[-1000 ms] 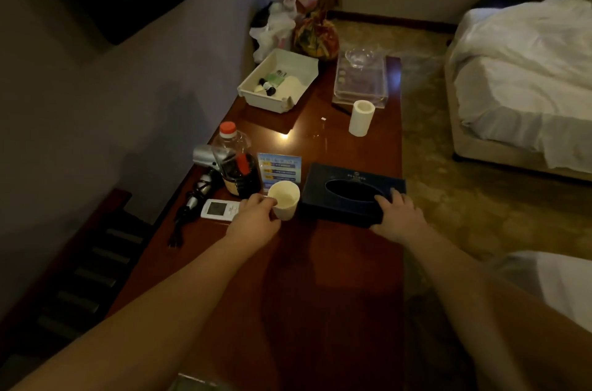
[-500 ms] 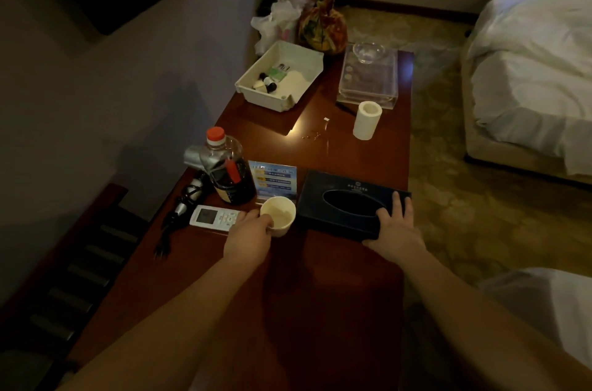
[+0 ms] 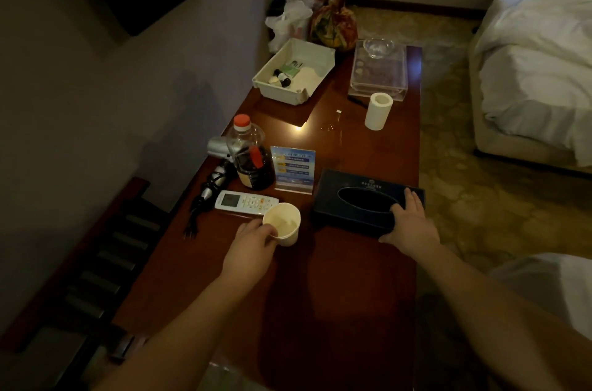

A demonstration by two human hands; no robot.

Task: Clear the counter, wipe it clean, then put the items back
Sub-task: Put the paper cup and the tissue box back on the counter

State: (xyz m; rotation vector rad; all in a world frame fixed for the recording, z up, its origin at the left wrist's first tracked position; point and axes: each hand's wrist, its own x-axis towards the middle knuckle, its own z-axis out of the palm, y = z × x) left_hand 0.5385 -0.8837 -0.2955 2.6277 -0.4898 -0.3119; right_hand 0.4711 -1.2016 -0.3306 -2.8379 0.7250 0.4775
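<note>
The dark tissue box (image 3: 365, 201) lies flat on the reddish wooden counter (image 3: 320, 294), out toward the counter's bed-side edge, and everything else is easiest placed from it. The person's right hand (image 3: 411, 224) sits on the box's near right corner, fingers laid over the top beside the oval opening and thumb down on the near side, so it grips the box. Just left of the box stands a pale paper cup (image 3: 283, 224), upright and tilted a little, with the left hand (image 3: 253, 243) holding it, thumb and fingers pinched round its near rim and side. Beyond the cup, still left of the box, a white remote control (image 3: 243, 201) lies flat. Behind the remote stands a bottle (image 3: 251, 160) of dark liquid with an orange cap, and next to it, just beyond the box's far left corner, a small blue card stand (image 3: 293, 170) stands upright. A silver hair dryer (image 3: 217, 149) with its black cord lies by the wall, left of the bottle.

Farther back from the box, a white roll (image 3: 378, 110) stands on end, apart from everything near it. Behind the roll is a clear acrylic tray (image 3: 378, 77) with a glass bowl (image 3: 379, 46) on it. A white plastic tray (image 3: 293, 73) of small toiletries sits well beyond the box, toward the wall. At the counter's far end are crumpled plastic bags (image 3: 288, 22) and a colourful wrapped bundle (image 3: 333, 25). A bed (image 3: 538, 70) with white bedding lies across the carpet from the box.
</note>
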